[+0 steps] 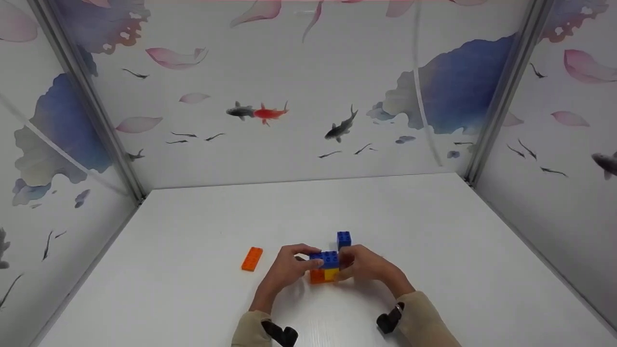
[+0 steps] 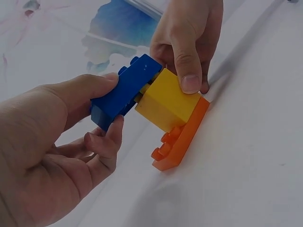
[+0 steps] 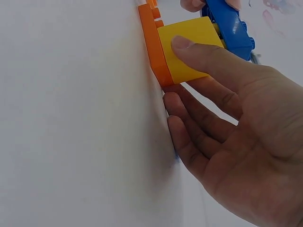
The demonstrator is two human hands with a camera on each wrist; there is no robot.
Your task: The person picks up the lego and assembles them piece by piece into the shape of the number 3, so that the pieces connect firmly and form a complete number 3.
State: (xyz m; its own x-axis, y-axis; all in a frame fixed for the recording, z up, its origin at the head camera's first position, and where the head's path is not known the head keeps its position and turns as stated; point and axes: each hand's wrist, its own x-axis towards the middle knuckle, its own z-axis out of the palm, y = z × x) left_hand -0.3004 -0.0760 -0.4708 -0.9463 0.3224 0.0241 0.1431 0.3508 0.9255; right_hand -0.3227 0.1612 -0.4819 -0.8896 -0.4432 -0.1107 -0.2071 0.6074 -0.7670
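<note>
My left hand (image 1: 285, 266) pinches a long blue toy building brick (image 2: 124, 92) between thumb and fingers. Just below that brick is a yellow block (image 2: 165, 101), its studs showing in a narrow gap under the blue one. The yellow block sits on one end of an orange studded plate (image 2: 183, 139), whose bare studs show on the left side. With thumb and fingers, my right hand (image 1: 364, 264) grips the yellow block; its other fingers (image 3: 182, 137) are bent near the table. The far sides of the blocks are hidden.
A second blue brick (image 1: 343, 238) stands on the white table (image 1: 202, 221) just beyond my right hand. To the left of my left hand lies another orange studded plate (image 1: 252, 259). Printed panels (image 1: 299, 159) wall the table at the back and sides.
</note>
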